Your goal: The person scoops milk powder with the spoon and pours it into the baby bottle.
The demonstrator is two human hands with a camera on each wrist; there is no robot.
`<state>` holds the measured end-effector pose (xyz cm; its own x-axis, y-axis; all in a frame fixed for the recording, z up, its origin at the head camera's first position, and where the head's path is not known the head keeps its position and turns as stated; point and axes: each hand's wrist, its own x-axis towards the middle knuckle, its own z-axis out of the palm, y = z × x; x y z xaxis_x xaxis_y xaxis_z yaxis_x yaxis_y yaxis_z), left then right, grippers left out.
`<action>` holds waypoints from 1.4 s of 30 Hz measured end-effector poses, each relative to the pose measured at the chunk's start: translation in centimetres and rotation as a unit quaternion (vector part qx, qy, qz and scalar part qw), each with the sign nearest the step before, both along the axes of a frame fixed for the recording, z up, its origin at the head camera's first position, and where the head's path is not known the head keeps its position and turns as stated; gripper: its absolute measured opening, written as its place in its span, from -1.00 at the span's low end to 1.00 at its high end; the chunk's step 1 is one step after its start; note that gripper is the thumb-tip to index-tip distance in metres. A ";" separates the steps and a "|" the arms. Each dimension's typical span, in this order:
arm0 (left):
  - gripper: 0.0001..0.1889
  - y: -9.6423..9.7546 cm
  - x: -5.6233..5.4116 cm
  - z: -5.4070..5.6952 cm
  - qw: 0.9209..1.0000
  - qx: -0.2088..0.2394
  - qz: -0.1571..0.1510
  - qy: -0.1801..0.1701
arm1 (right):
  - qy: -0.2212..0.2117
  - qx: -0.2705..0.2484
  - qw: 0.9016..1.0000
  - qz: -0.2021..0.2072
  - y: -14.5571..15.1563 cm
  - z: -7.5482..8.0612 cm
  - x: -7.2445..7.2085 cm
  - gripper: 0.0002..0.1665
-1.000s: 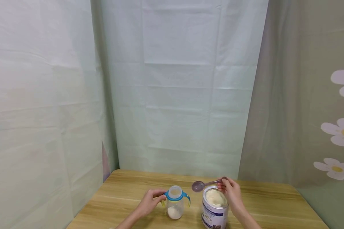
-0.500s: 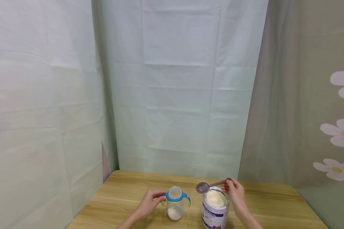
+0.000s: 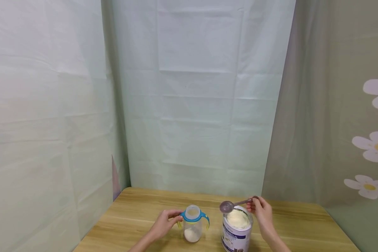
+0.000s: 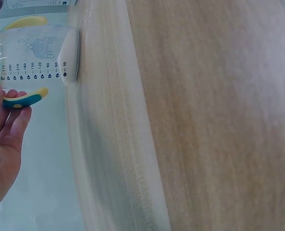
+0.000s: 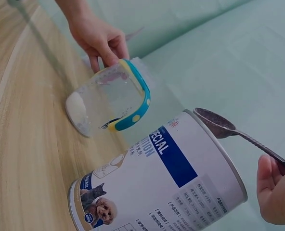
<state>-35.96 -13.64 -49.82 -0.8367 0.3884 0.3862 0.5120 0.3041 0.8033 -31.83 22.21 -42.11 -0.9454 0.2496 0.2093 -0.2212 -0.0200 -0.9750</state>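
A clear baby bottle (image 3: 193, 224) without a cap stands on the table, white powder at its bottom. Its blue and yellow collar has two handles, and printed volume marks (image 4: 34, 67) run along its side. My left hand (image 3: 164, 223) grips the handle (image 4: 24, 100) on the left. To the right stands a white powder tin (image 3: 236, 234), its top off and pale powder (image 3: 237, 218) heaped inside. My right hand (image 3: 262, 213) pinches the handle end of a purplish-brown measuring spoon (image 3: 226, 207). The spoon's bowl (image 5: 213, 121) hangs by the tin's rim, on the side toward the bottle.
The wooden table (image 3: 145, 203) carries the bottle and tin near its front. Pale cloth curtains (image 3: 195, 122) close off the back and left side. The right curtain (image 3: 327, 105) bears large white flowers.
My right hand has moved to the right and slightly down, bringing the spoon from between bottle and tin to the tin's rim. The left hand and bottle have stayed put.
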 end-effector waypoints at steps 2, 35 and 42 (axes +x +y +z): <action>-0.75 0.0 0.1 0.0 1.000 0.000 -0.001 0.001 | 0.010 -0.004 1.000 -0.006 0.1 0.0 0.1 -0.70; -0.72 -0.4 0.1 0.3 1.000 -0.015 0.008 0.005 | 0.092 0.101 0.983 -0.122 0.2 -0.9 0.1 -0.77; -0.72 -0.3 0.2 0.4 1.000 -0.011 0.004 -0.005 | 0.119 0.152 0.969 -0.157 -0.6 0.4 1.6 -0.81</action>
<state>-35.71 -13.95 -49.44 -0.8440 0.3896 0.3685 0.5007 0.3266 0.8016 -30.21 21.57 -41.74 -0.7497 0.4093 0.5200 -0.3885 0.3639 -0.8466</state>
